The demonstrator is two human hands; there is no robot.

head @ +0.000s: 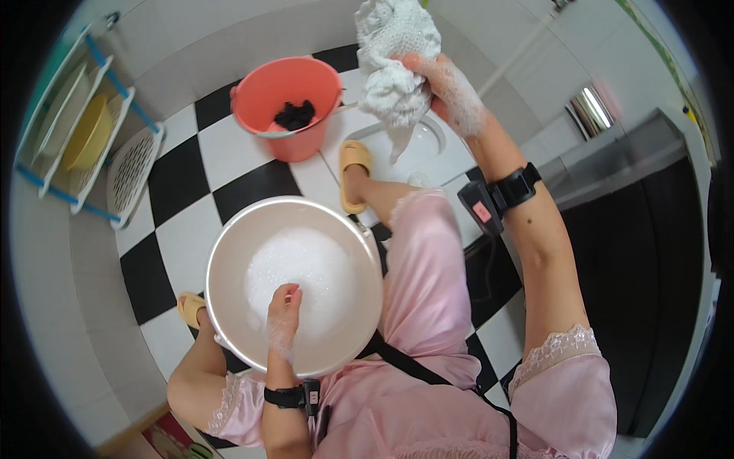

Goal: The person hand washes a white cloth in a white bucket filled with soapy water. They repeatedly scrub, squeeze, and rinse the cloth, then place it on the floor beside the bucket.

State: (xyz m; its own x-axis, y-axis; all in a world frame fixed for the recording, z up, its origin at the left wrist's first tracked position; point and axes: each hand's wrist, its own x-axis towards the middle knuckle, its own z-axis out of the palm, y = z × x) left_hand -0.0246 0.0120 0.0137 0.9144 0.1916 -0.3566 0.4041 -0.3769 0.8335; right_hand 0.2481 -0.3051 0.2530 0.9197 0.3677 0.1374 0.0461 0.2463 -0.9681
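Note:
My right hand (pixel 450 86), coated in suds, is raised at the top of the view and grips a wet white knitted cloth (pixel 395 69). The cloth hangs bunched, with a tapering end below. Between my knees stands a large cream bucket (pixel 229 310) with white foam (pixel 309 269) inside. Over that foam is my left hand (pixel 282 315), its fingers loosely bent with a small gap to the thumb and nothing visible in them. Suds cling to its wrist. What lies under the foam is hidden.
A coral-red bucket (pixel 258 109) holding a black cloth (pixel 295 116) stands ahead. Beyond my right foot, in a yellow slipper (pixel 354 155), is a white squat toilet (pixel 421 152). A plastic rack (pixel 137 172) with a yellow basin (pixel 89 135) stands left; a dark cabinet (pixel 631 258) stands right.

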